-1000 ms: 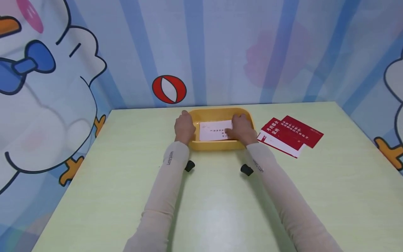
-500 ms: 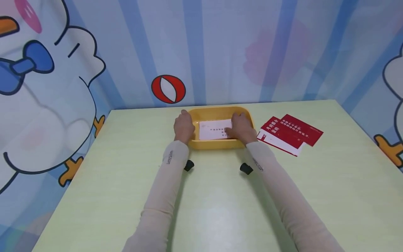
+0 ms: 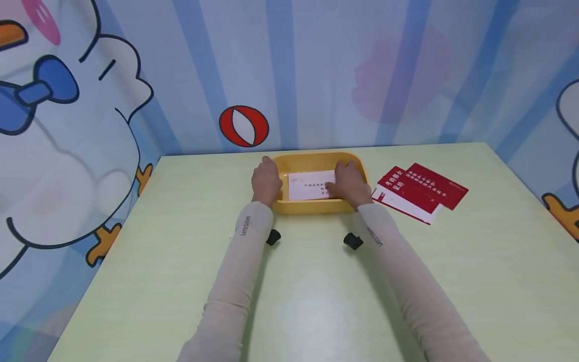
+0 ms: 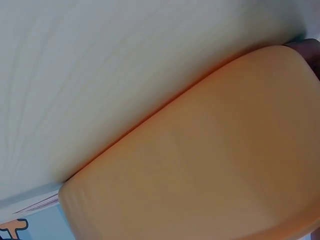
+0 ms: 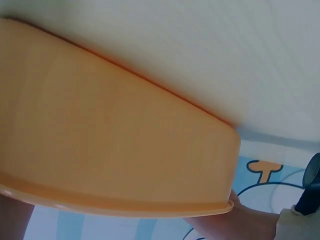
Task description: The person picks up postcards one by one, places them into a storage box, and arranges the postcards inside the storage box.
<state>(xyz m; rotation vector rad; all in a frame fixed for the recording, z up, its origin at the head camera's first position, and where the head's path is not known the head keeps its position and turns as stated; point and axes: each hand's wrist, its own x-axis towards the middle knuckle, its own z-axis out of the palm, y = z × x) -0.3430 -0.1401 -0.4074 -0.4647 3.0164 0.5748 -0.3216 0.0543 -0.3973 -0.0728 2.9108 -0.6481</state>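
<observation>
A yellow plastic basket [image 3: 312, 207] stands at the back of the table, with a white printed card [image 3: 309, 185] lying in it. At the basket's left end, my left hand [image 3: 266, 182] grips the rim and side. My right hand [image 3: 350, 185] reaches inside at the right end, thumb over the card's right edge and fingers curled beyond it; the fingertips are partly hidden. In the left wrist view the basket wall [image 4: 200, 150] fills much of the picture. The right wrist view shows the front wall [image 5: 120, 130] and my left hand [image 5: 250, 220] beyond its far end.
Right of the basket, red cards [image 3: 438, 186] and a red-and-white card [image 3: 407, 203] lie overlapped on the pale table [image 3: 312, 301]. Behind rises a blue cartoon-printed backdrop [image 3: 316, 75]. Black wrist-camera parts [image 3: 353, 241] show beneath the sleeves.
</observation>
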